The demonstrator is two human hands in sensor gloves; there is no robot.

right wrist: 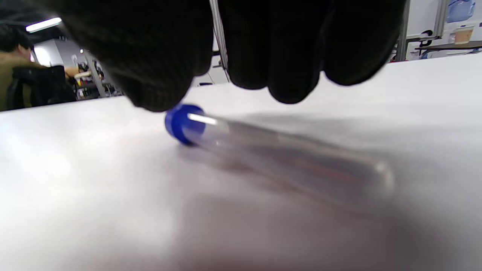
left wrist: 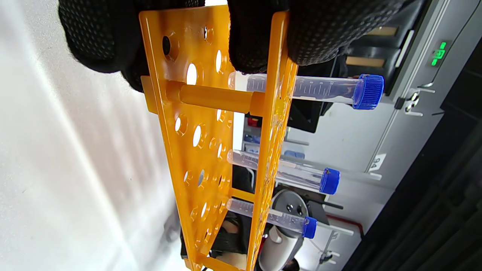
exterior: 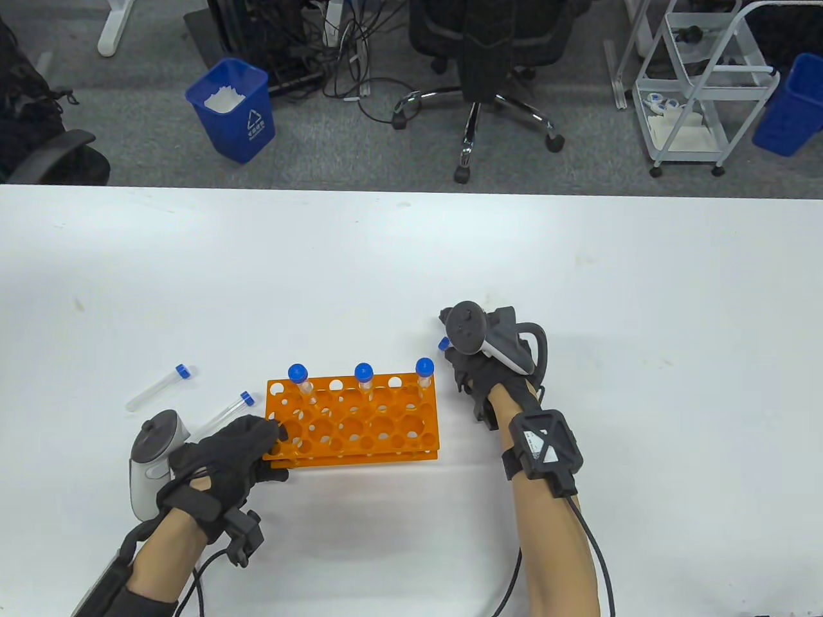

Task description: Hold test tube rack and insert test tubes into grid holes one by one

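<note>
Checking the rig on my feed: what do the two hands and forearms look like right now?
Both hands, left hand and right hand, wear black knit gloves with dotted fingertips. Each carries a grey-and-white tracker. Forearms are bare. The right one has a black strapped box with a white marking; thin black cables trail back.

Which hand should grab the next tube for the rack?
Right. The right hand hovers directly over a loose tube lying on the table, fingers just above it. The left hand is occupied with its grip on the orange rack.
</note>
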